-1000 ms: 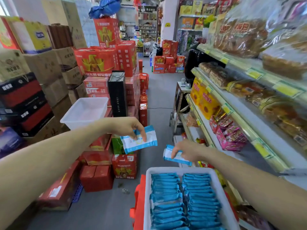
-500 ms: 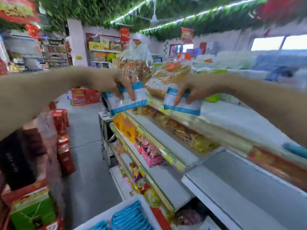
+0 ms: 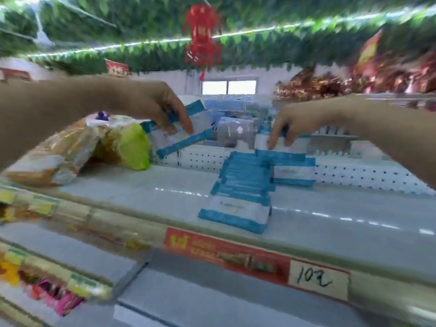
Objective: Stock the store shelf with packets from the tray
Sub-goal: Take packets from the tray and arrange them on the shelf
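Note:
My left hand (image 3: 162, 109) grips a white packet with blue edges (image 3: 186, 135) and holds it tilted above the top shelf (image 3: 141, 185). My right hand (image 3: 290, 121) pinches a second blue and white packet (image 3: 283, 135) just above the back of a row of the same packets (image 3: 243, 187) that stands on the shelf. More such packets (image 3: 292, 171) lie behind that row to the right. The tray is out of view. The frame is blurred.
Bagged bread (image 3: 59, 152) and a green bag (image 3: 134, 147) lie on the shelf's left part. A perforated back panel (image 3: 354, 173) closes the shelf. A red price strip marked 10 (image 3: 259, 258) runs along the front edge. Lower shelves (image 3: 59, 286) hold coloured snacks.
The view has swung from the tray and aisle up to the top shelf. Both hands have carried their packets up and over the shelf, the right one down to the packet row.

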